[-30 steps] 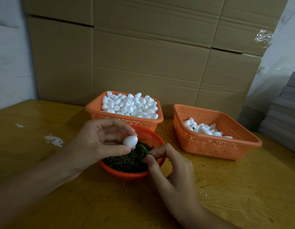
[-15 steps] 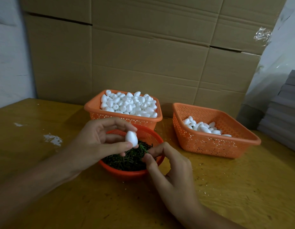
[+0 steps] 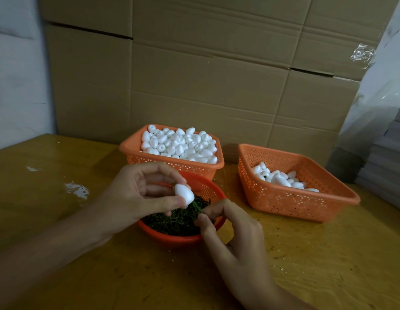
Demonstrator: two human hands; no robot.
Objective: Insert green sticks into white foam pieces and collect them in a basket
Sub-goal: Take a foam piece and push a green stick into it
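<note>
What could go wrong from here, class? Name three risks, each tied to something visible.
The left hand holds the foam piece only between thumb and fingers above the round bowl; it might slip into the green sticks.
The right hand pinches into that tangled pile, so it could lift several sticks.
The heaped basket stands right behind the bowl; a nudge may spill it.

A yellow-brown wooden table point(image 3: 82, 276) carries three orange baskets: a round basket point(image 3: 172, 239) of green sticks point(image 3: 178, 220) near the front edge, a rectangular basket point(image 3: 131, 151) heaped with white foam pieces point(image 3: 178, 143) at the back edge, and a square basket point(image 3: 284, 204) toward the right edge; white smears point(image 3: 77, 190) mark its left part
</note>
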